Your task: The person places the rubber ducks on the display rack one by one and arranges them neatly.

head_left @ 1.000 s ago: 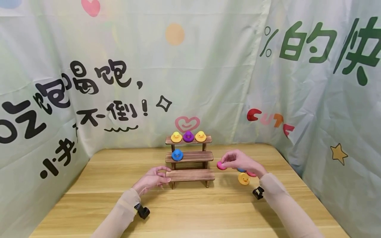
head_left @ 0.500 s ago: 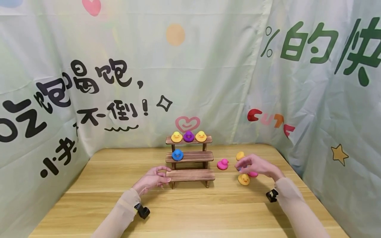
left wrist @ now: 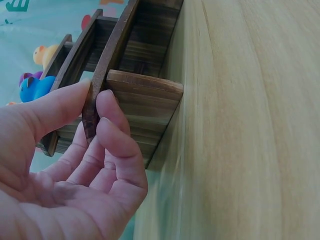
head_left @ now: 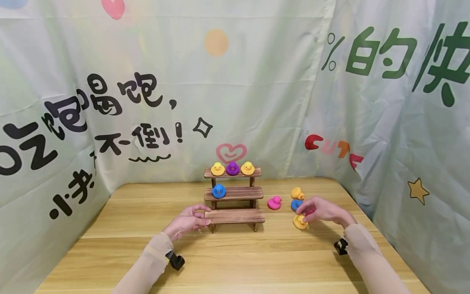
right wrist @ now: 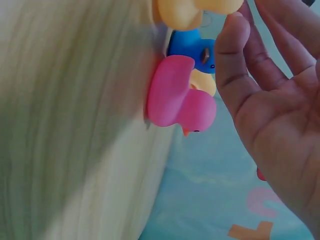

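Cloth (head_left: 257, 102) is hanging beyond my left hand (head_left: 188, 221), itself pinching the stand (head_left: 236, 216) — likely steadying it; right hand (head_left: 320, 210) is bracketing a duck (head_left: 299, 223) — grip unclear.

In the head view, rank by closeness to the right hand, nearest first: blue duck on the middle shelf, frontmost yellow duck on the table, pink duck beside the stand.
Nearest to the right hand first:
1. Frontmost yellow duck, at its fingertips.
2. Pink duck, right of the stand.
3. Blue duck, left end of the middle shelf.
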Motion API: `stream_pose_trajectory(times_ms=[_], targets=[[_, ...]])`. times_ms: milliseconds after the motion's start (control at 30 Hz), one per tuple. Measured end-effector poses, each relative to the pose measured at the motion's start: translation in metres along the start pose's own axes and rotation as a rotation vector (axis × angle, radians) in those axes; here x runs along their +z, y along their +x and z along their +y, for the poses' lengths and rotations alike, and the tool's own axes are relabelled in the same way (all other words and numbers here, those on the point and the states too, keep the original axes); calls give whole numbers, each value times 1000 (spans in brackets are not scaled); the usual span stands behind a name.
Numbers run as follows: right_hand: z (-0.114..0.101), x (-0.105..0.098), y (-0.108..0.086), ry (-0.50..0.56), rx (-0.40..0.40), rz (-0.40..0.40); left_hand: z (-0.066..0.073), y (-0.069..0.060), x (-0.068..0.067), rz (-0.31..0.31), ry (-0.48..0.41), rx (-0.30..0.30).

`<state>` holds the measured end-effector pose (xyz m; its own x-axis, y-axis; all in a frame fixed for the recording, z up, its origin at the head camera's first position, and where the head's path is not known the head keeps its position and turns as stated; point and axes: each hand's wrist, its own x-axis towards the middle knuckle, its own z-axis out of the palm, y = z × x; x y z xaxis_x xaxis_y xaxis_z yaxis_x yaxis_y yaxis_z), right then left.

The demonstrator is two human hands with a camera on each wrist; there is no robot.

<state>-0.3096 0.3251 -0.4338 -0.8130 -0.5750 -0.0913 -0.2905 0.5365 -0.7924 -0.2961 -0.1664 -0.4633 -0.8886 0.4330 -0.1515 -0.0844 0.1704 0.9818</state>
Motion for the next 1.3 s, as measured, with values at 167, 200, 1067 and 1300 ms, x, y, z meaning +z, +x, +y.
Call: stream_pose_trajectory(times_ms=[167, 200, 1067, 1300], targets=[[4, 4, 1, -41, 3, -3, -1, 1, 0, 2, 7, -1], [4, 4, 1, -53, 3, -1, -1, 1, 0, 2, 9, -1], [3, 16, 4, -70, 37, 29, -2, -1, -1, 1, -4, -10], [-3, 15, 4, -18, -9, 43, -1, 3, -1, 7, 0, -17]])
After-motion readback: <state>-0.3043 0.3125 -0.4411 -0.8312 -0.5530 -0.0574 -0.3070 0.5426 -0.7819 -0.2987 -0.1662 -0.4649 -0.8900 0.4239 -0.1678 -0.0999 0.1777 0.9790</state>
